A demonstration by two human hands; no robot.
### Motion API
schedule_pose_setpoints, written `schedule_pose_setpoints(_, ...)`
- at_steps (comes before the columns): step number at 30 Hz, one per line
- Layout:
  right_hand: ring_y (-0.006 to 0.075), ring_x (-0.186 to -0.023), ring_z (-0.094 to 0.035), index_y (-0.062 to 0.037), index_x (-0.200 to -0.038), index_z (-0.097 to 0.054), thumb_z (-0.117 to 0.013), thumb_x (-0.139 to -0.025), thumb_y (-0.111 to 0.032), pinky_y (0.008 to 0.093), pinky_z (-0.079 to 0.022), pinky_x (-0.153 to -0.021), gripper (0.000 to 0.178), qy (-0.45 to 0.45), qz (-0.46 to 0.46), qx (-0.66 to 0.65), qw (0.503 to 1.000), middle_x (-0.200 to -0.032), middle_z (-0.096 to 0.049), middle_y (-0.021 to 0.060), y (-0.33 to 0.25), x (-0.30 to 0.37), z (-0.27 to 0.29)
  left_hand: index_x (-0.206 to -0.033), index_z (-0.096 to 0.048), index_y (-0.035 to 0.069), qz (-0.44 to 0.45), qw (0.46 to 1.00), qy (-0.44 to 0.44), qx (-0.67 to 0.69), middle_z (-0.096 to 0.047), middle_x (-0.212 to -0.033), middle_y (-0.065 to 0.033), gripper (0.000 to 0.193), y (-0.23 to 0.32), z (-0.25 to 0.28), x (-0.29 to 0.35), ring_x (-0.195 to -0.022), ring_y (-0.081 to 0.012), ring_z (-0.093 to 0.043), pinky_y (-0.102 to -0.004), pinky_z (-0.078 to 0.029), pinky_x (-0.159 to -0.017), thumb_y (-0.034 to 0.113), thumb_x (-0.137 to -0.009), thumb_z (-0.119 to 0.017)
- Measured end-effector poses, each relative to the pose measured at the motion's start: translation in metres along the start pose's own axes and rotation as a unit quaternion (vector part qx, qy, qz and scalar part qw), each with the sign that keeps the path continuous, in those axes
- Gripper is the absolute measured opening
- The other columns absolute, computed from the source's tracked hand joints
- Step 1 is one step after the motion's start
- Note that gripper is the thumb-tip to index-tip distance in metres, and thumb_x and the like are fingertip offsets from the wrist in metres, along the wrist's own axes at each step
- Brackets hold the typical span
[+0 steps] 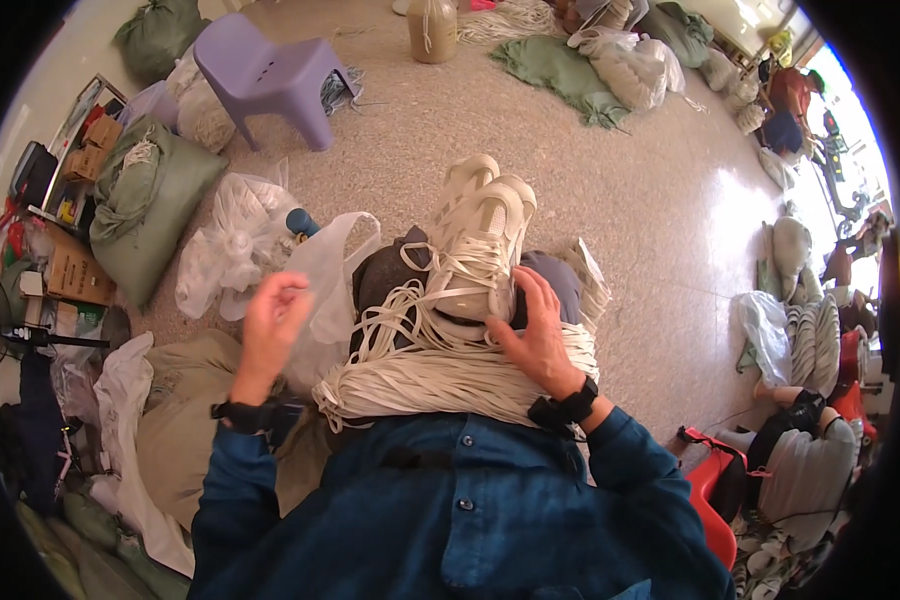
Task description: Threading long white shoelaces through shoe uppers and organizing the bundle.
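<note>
A pair of cream sneakers [482, 225] lies across my lap, toes pointing away from me, with flat laces loosely crossed over the nearer one. My right hand [538, 335] rests on the nearer sneaker's collar, thumb at the opening and fingers along its right side. To the left of the shoes, my left hand [273, 325] is raised, its fingers loosely bent, slightly blurred and apart from the shoe. No object shows in it. A thick bundle of cream shoelaces [440, 385] spreads over my thighs, some strands trailing up beside the sneakers.
Clear plastic bags [235, 240] lie left of my knees, near a blue-capped item [301, 222]. A purple plastic chair [270, 75] stands ahead on the left, beyond a stuffed green sack [155, 205]. A red stool [708, 495] is at my right. Another person [790, 105] is far right.
</note>
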State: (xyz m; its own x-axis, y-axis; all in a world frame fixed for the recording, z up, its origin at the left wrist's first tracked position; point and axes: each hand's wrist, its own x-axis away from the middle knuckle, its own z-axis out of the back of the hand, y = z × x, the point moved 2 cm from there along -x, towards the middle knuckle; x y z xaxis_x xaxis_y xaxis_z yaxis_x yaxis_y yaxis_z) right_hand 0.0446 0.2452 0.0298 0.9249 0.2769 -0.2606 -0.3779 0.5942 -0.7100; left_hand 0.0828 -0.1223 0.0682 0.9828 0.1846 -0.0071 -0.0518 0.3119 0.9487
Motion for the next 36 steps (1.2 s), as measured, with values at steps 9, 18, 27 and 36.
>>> schedule_pose_setpoints(9, 0.0332, -0.093, -0.061, -0.0005, -0.108, -0.058, -0.069, -0.085, -0.004, 0.0391, -0.050, -0.081, 0.026, 0.017, 0.048, -0.050, 0.997, -0.102, -0.060, 0.0154, -0.006, -0.005, -0.003, -0.097, -0.061, 0.003, -0.267, 0.949, -0.049, -0.162, -0.062, -0.097, -0.0140, 0.020, 0.024, -0.144, -0.017, -0.093, -0.0336, -0.061, -0.0414, -0.049, -0.084, 0.010, -0.083, -0.074)
schedule_pose_setpoints(18, 0.0294, -0.086, -0.058, -0.0015, -0.101, -0.054, -0.078, -0.078, -0.007, 0.0381, -0.048, -0.076, 0.033, 0.029, 0.011, -0.064, 0.998, -0.096, -0.056, 0.0131, -0.006, -0.002, -0.008, -0.100, -0.059, 0.003, -0.235, 0.952, -0.066, -0.185, -0.064, -0.090, -0.0130, 0.030, 0.018, -0.155, -0.020, -0.085, -0.0335, -0.063, -0.0424, -0.050, -0.078, 0.016, -0.082, -0.077)
schedule_pose_setpoints(27, 0.0336, -0.088, -0.059, -0.0019, -0.094, -0.060, -0.073, -0.080, -0.004, 0.0413, -0.049, -0.077, 0.020, 0.056, 0.106, 0.009, 0.993, -0.095, -0.059, 0.0139, -0.031, -0.015, -0.004, -0.110, -0.061, 0.002, -0.268, 0.938, -0.044, -0.215, -0.066, -0.092, -0.0144, 0.030, 0.017, -0.164, -0.017, -0.083, -0.0318, -0.066, -0.0393, -0.053, -0.074, 0.013, -0.085, -0.072)
schedule_pose_setpoints(36, 0.0349, -0.077, -0.058, -0.0042, -0.091, -0.064, -0.065, -0.083, -0.006, 0.0458, -0.046, -0.074, 0.009, -0.071, 0.149, 0.099, 0.981, -0.080, -0.056, 0.0127, -0.048, -0.020, -0.021, -0.109, -0.061, 0.000, -0.205, 0.955, -0.086, -0.199, -0.066, -0.094, -0.0155, 0.030, 0.017, -0.160, -0.024, -0.086, -0.0310, -0.067, -0.0391, -0.053, -0.074, 0.013, -0.084, -0.073)
